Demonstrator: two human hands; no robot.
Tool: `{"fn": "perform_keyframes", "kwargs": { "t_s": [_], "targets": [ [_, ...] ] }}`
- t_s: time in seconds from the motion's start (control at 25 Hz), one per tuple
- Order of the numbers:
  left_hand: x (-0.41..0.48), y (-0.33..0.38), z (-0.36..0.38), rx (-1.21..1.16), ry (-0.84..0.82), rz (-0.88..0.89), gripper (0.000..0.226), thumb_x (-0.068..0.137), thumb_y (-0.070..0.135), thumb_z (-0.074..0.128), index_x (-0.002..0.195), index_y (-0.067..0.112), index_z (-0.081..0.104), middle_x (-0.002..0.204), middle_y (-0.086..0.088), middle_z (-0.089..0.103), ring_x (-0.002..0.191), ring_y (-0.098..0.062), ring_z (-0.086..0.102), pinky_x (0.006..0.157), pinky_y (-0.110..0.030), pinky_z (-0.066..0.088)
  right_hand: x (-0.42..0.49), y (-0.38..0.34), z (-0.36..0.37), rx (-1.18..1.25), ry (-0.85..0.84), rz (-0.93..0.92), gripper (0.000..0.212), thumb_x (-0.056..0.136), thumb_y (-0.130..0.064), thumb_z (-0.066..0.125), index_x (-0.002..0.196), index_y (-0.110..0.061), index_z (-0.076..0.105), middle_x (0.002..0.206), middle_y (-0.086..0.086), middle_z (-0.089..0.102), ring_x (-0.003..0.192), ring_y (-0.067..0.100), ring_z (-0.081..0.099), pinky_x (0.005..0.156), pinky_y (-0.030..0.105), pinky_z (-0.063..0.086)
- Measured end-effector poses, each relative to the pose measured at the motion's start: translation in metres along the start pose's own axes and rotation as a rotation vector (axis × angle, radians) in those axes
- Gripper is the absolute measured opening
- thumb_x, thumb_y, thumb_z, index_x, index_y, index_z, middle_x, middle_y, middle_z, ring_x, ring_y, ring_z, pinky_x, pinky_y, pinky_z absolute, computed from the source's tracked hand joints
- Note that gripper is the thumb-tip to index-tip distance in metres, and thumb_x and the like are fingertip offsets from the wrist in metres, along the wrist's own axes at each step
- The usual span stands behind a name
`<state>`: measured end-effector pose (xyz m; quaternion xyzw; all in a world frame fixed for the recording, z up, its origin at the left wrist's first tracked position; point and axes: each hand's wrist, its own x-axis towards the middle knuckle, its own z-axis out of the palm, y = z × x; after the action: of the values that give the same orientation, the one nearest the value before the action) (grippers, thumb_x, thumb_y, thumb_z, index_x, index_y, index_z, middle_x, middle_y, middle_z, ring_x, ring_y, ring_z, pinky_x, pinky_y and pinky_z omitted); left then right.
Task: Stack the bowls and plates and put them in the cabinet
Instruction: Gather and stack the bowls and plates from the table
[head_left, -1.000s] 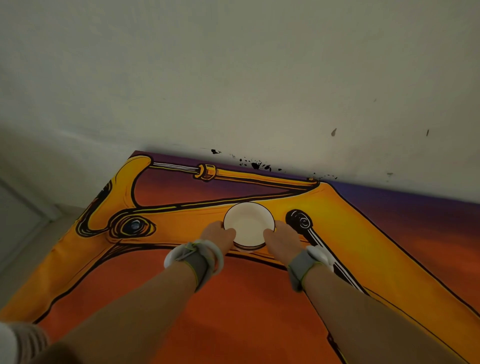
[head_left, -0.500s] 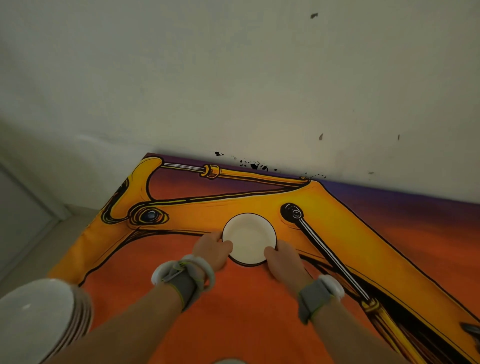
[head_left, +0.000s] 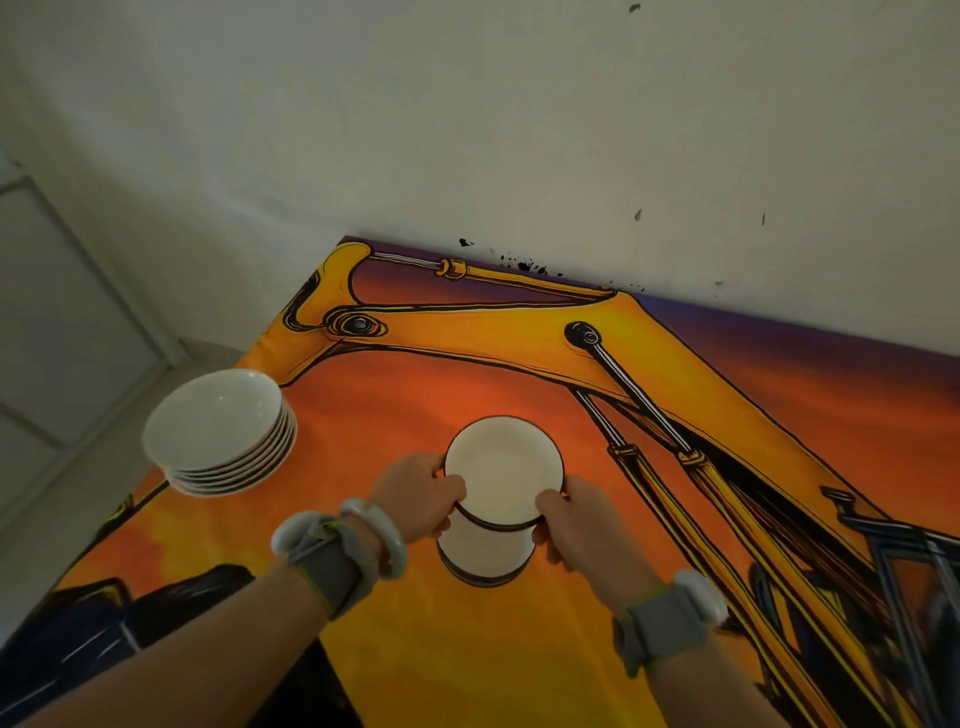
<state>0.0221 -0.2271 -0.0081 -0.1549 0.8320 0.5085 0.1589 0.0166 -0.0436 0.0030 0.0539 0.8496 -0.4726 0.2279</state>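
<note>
A small white bowl is being gripped by the left hand and right hand, partly hiding the bowl stack beneath. Stacked plates are sitting at ten o'clock.

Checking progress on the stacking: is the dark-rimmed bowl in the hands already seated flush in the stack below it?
No: the held bowl sits offset beyond the bowl stack, gripped by left hand and right hand.

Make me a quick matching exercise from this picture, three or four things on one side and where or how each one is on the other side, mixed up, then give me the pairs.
Things:
1. held bowl
2. stack of plates
3. stack of bowls
4. bracelet

States:
A. on the left wrist
B. at the table's left edge
C. gripped by both hands
D. under the held bowl, on the cloth

Pairs: 1-C, 2-B, 3-D, 4-A
</note>
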Motion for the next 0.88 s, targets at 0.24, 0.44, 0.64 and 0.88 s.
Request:
{"fn": "perform_keyframes", "kwargs": {
  "t_s": [0.24, 0.44, 0.64, 0.88],
  "targets": [
    [-0.007, -0.041, 0.018, -0.009, 0.01, -0.071, 0.016, 0.08, 0.009, 0.05, 0.088, 0.002, 0.062, 0.062, -0.011, 0.057, 0.053, -0.026, 0.053, 0.057, -0.035, 0.049, -0.013, 0.028, 0.023, -0.016, -0.057, 0.001, 0.016, 0.094, -0.013, 0.039, 0.098, -0.012, 0.054, 0.07, 0.012, 0.058, 0.05, 0.019, 0.042, 0.044, 0.029, 0.033],
    [-0.009, -0.048, 0.023, -0.068, 0.02, -0.096, 0.013, 0.083, 0.003, 0.046, 0.085, 0.01, 0.057, 0.064, -0.01, 0.05, 0.049, -0.024, 0.047, 0.048, -0.029, 0.042, -0.012, 0.031, 0.032, -0.015, -0.078, -0.027, 0.018, 0.095, -0.009, 0.036, 0.095, -0.014, 0.054, 0.072, 0.016, 0.053, 0.048, 0.019, 0.04, 0.046, 0.03, 0.031],
    [-0.004, -0.052, 0.029, -0.104, 0.013, -0.13, 0.015, 0.083, 0.0, 0.045, 0.089, 0.005, 0.058, 0.073, -0.015, 0.046, 0.055, -0.025, 0.044, 0.048, -0.031, 0.038, -0.006, 0.035, 0.032, -0.045, -0.082, -0.027, 0.019, 0.095, -0.008, 0.035, 0.099, -0.012, 0.053, 0.071, 0.016, 0.053, 0.047, 0.019, 0.04, 0.045, 0.03, 0.031],
    [-0.001, -0.052, 0.033, -0.124, 0.033, -0.129, 0.019, 0.083, 0.0, 0.043, 0.094, 0.007, 0.058, 0.07, -0.014, 0.046, 0.054, -0.023, 0.04, 0.05, -0.032, 0.036, 0.0, 0.04, 0.032, -0.036, -0.103, -0.03, 0.023, 0.095, -0.009, 0.034, 0.11, -0.021, 0.045, 0.07, 0.016, 0.054, 0.047, 0.02, 0.041, 0.043, 0.03, 0.032]
  ]
}}
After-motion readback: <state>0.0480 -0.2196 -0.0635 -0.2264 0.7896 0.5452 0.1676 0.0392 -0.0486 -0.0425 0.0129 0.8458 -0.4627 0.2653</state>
